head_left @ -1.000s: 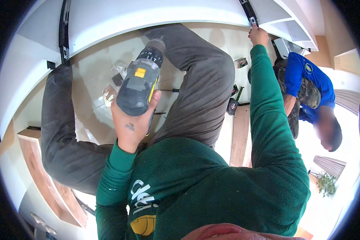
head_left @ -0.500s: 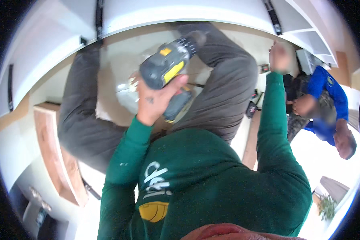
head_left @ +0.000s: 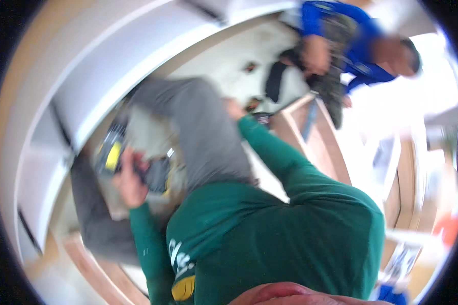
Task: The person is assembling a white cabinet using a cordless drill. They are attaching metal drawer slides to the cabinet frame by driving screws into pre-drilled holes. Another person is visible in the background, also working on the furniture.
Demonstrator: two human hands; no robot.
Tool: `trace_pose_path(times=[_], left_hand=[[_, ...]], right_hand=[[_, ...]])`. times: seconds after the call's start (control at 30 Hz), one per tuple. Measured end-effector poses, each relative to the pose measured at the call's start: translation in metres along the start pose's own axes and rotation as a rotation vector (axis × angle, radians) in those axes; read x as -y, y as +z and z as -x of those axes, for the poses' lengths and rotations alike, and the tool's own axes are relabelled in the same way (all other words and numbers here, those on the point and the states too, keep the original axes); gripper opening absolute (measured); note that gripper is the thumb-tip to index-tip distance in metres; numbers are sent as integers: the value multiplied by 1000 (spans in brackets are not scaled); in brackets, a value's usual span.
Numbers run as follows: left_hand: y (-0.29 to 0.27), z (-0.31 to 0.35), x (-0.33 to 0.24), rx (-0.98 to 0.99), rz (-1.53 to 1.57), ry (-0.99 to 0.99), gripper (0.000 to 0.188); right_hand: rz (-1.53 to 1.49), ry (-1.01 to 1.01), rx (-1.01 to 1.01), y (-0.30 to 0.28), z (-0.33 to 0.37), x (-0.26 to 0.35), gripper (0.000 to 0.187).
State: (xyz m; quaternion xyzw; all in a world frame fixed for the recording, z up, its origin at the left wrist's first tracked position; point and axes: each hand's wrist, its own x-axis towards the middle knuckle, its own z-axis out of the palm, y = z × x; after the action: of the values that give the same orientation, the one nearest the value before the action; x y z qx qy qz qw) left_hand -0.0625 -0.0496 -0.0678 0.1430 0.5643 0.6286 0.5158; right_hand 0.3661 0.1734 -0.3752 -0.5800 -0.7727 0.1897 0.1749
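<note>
While the left hand wraps around the grip of a dark-and-yellow drill, that drill is near the front edge of the white cabinet. The right hand, blurred and partly hidden behind the right thigh, is near a dark object on the floor; whether it grips anything, I cannot tell.
</note>
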Motion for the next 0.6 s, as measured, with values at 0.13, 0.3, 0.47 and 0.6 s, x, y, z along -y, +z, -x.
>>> trace_pose_path(times=[0.13, 0.3, 0.47, 0.6], left_hand=[[10, -4, -29, 63, -151, 285, 35], [27, -16, -29, -29, -135, 177, 33], [17, -17, -28, -36, -47, 97, 31], [28, -16, -39, 13, 2, 75, 32]], right_hand=[[-706, 84, -155, -37, 1, 98, 36], [-758, 564, -169, -123, 65, 139, 32], [-1021, 707, -145, -147, 96, 134, 20], [-845, 413, -347, -163, 45, 139, 21]])
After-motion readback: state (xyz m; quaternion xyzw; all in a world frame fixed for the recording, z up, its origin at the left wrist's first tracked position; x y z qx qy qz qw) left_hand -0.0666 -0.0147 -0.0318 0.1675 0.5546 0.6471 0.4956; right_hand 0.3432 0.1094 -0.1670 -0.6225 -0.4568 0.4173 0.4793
